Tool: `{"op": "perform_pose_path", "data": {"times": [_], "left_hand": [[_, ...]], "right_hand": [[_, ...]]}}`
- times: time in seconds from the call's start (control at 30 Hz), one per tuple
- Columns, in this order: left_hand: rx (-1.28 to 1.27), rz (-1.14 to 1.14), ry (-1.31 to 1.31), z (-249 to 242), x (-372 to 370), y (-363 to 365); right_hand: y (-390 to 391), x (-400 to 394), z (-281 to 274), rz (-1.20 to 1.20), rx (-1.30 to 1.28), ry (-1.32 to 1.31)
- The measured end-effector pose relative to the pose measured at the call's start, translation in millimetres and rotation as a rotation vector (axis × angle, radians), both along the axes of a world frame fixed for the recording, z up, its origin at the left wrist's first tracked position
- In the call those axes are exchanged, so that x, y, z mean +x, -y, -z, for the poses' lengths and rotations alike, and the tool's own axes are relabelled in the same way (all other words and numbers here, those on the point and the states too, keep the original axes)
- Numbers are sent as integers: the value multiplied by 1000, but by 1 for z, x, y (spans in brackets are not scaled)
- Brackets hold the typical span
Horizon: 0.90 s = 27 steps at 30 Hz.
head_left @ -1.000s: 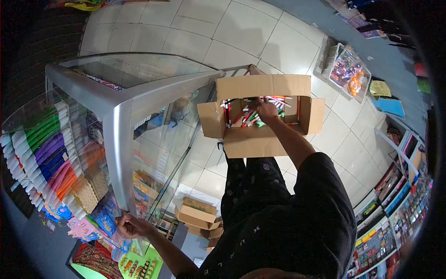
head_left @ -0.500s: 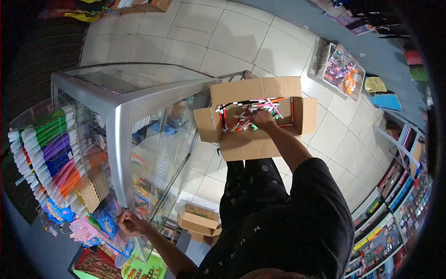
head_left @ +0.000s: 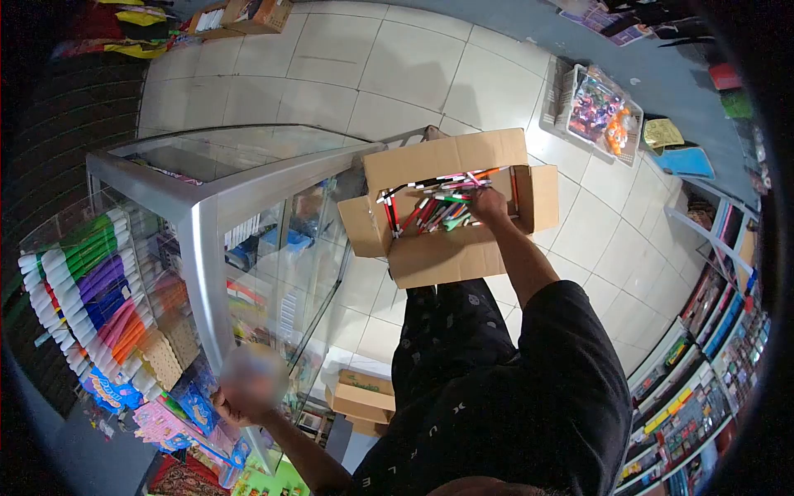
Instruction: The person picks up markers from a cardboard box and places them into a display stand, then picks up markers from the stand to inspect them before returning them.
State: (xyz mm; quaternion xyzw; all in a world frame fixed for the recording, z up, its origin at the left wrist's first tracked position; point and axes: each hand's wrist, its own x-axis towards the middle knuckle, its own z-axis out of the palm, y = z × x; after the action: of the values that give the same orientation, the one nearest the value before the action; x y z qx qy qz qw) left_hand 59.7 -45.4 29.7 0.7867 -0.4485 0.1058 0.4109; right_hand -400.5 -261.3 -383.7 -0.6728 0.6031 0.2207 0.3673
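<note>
An open cardboard box with its flaps folded out holds many pens or markers in red, white, black, green and pink. Inside it, toward the right, my right hand reaches down among them with fingers bent; what its fingertips hold, if anything, is too small to make out. My left hand is at the lower left, beside the metal-framed glass showcase and near blue and pink packets. A blurred patch covers part of that hand, and its fingers are largely hidden.
Coloured rolls stand left of the showcase. A smaller cardboard box sits below it. At the upper right a white basket holds bagged items. Shelves of goods line the right side. Another box lies at the top left.
My right hand has moved right inside the box, uncovering more of the pens. My left hand has shifted slightly down and right. The view has shifted a little.
</note>
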Motion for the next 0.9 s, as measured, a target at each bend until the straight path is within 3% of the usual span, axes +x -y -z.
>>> {"op": "perform_pose_path", "data": {"times": [0.03,0.07,0.17,0.33,0.5,0.53,0.63,0.77,0.9], "left_hand": [[-1,-3,-16,0,2,-2],[6,3,-3,0,4,-4],[17,13,26,0,6,-5],[14,11,94,1,2,1],[-27,48,98,7,8,-2],[-39,53,101,7,6,0],[94,48,302,1,5,4],[93,12,205,-8,-11,15],[50,115,272,-18,-12,20]], "right_hand": [[0,-2,5,31,-11,-34],[-6,-1,8,235,-227,-21],[-6,-5,14,90,-250,-62],[0,9,-11,187,-183,-43],[-25,0,45,224,-256,-11],[-6,19,-39,205,-129,-48],[-18,17,-35,75,-125,16],[-33,24,-51,71,-219,87],[-47,27,-70,11,-277,108]]}}
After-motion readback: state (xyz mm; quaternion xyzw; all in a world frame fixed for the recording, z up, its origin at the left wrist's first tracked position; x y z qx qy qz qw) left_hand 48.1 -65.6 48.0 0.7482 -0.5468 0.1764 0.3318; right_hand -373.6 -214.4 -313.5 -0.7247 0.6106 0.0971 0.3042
